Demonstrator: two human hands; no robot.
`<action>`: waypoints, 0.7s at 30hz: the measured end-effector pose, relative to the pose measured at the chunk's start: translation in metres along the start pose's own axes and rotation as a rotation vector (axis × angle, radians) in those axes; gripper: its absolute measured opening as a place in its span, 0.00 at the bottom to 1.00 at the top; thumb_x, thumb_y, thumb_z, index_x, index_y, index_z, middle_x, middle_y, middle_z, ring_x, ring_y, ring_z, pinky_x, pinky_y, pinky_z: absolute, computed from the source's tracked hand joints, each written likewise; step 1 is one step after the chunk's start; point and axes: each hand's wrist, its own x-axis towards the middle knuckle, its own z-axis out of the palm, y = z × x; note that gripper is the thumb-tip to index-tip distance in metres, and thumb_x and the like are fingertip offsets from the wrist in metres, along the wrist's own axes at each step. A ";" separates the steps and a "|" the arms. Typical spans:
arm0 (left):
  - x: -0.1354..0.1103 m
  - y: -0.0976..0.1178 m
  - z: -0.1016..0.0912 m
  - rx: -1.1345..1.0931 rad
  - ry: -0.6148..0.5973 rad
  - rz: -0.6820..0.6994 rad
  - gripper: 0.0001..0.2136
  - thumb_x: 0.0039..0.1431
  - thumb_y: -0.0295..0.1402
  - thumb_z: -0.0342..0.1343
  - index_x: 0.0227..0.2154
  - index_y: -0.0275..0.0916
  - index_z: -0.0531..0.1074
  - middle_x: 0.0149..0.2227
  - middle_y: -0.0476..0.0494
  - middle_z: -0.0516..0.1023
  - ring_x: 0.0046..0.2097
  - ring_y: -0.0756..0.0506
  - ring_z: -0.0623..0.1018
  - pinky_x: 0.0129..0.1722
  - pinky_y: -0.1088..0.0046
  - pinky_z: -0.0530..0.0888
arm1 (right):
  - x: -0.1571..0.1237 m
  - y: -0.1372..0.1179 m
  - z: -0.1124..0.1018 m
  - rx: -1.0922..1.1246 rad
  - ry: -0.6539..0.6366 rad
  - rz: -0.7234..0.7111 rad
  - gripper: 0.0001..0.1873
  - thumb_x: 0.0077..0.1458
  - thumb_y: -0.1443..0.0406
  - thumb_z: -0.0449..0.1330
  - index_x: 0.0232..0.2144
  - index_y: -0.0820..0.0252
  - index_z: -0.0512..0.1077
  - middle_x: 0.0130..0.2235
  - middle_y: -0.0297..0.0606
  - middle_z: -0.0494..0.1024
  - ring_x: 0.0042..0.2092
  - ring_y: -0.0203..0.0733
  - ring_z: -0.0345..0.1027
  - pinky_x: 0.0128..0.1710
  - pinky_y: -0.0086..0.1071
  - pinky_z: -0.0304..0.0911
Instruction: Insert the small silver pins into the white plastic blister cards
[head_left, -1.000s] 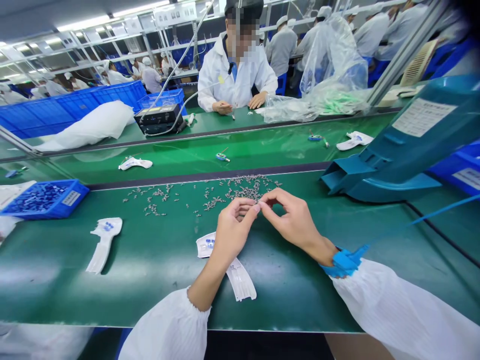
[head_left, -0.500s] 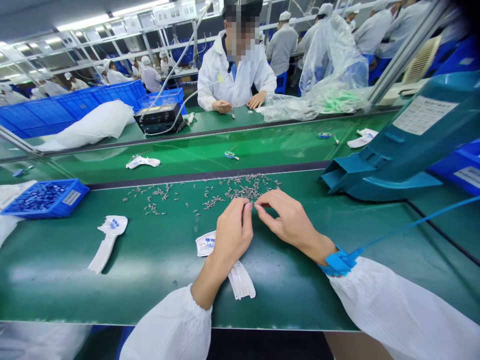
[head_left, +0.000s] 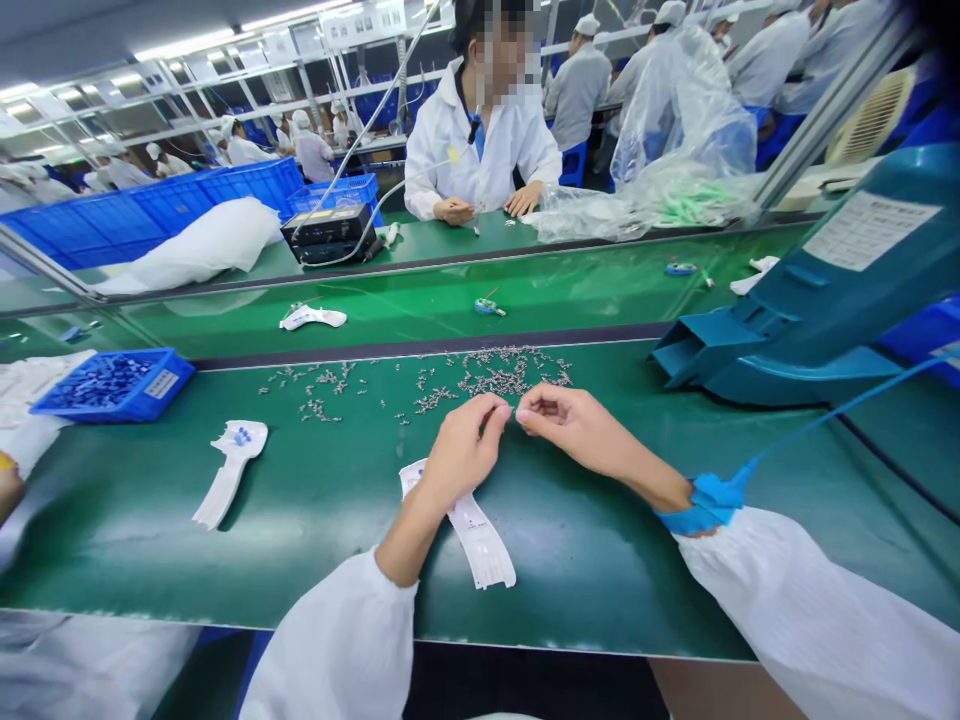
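My left hand is closed in a pinch, its fingertips on a tiny dark metal part. Just right of it my right hand also pinches, its fingertips nearly meeting the left ones. What the right fingers hold is too small to make out. Behind both hands lies a scattered pile of small metal parts. Below my left wrist lies a curved white plastic shell, partly covered by the hand. Another white shell, with small blue pieces in its wide end, lies to the left.
A blue bin of small blue parts stands at left, beside a co-worker's sleeve. At right is a large teal plastic stand. A blue wrist strap cord runs right. Beyond, a green belt carries assemblies; a person sits opposite.
My right fingers have curled in and remain close to my left fingertips. The view has shifted slightly, a neighbour's arm has appeared at left, and the person opposite has turned their head.
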 end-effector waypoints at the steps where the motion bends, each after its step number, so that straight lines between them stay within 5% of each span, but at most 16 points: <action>1: -0.001 0.000 0.000 0.031 0.035 0.027 0.10 0.64 0.40 0.52 0.32 0.42 0.72 0.34 0.47 0.71 0.39 0.46 0.71 0.43 0.70 0.68 | 0.001 0.002 0.003 0.078 -0.018 0.061 0.10 0.58 0.56 0.60 0.31 0.56 0.72 0.28 0.33 0.75 0.31 0.39 0.69 0.34 0.34 0.66; 4: -0.003 -0.001 0.002 0.076 0.102 0.076 0.06 0.64 0.37 0.53 0.34 0.43 0.73 0.39 0.46 0.71 0.44 0.45 0.68 0.51 0.68 0.63 | 0.004 0.006 0.009 0.186 0.015 0.127 0.12 0.55 0.55 0.62 0.30 0.57 0.71 0.26 0.32 0.73 0.30 0.38 0.68 0.33 0.34 0.65; 7: -0.003 -0.001 0.004 0.044 0.120 0.067 0.06 0.63 0.37 0.54 0.33 0.43 0.73 0.38 0.46 0.71 0.44 0.45 0.68 0.49 0.70 0.65 | 0.003 0.007 0.010 0.091 0.120 0.041 0.09 0.58 0.58 0.59 0.32 0.57 0.70 0.29 0.33 0.74 0.32 0.39 0.69 0.36 0.34 0.65; 12: 0.001 0.001 0.010 -0.167 0.057 -0.075 0.14 0.62 0.47 0.50 0.33 0.41 0.68 0.31 0.48 0.69 0.34 0.48 0.73 0.30 0.76 0.68 | -0.001 0.006 0.008 -0.387 0.227 -0.384 0.04 0.63 0.66 0.55 0.35 0.56 0.69 0.34 0.36 0.75 0.36 0.40 0.68 0.38 0.35 0.65; 16: 0.004 0.003 0.011 -0.285 -0.027 -0.163 0.19 0.58 0.53 0.47 0.28 0.41 0.61 0.26 0.52 0.62 0.29 0.49 0.73 0.26 0.76 0.69 | 0.000 0.002 0.005 -0.645 0.225 -0.667 0.04 0.63 0.70 0.54 0.37 0.57 0.68 0.36 0.41 0.77 0.38 0.44 0.69 0.41 0.38 0.66; 21: 0.002 0.006 0.004 -0.164 0.011 -0.169 0.21 0.62 0.53 0.44 0.26 0.40 0.66 0.24 0.50 0.64 0.27 0.49 0.70 0.24 0.76 0.65 | 0.004 0.003 -0.010 -0.610 0.197 -0.572 0.04 0.63 0.69 0.55 0.36 0.57 0.68 0.34 0.38 0.75 0.36 0.42 0.69 0.38 0.36 0.66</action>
